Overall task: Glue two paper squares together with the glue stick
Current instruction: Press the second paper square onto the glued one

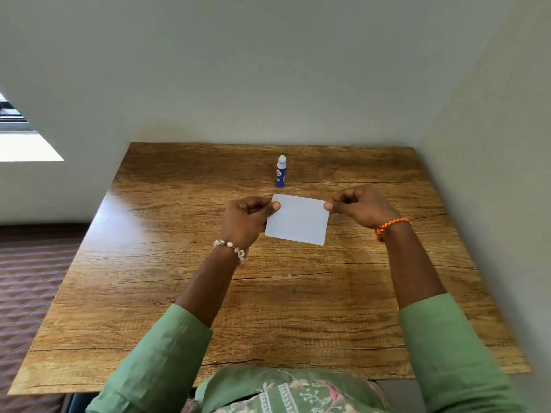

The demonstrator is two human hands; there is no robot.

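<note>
Glue stick (281, 172) stands on the table (179, 293), behind the paper (298, 220).

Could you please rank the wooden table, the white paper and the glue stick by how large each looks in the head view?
Largest to smallest:
1. wooden table
2. white paper, pinched at its top corners by the left hand and the right hand
3. glue stick, standing upright farther from the camera, so it may look smaller than it is

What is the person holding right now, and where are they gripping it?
White paper, pinched at its upper left corner by the left hand and upper right corner by the right hand.
</note>
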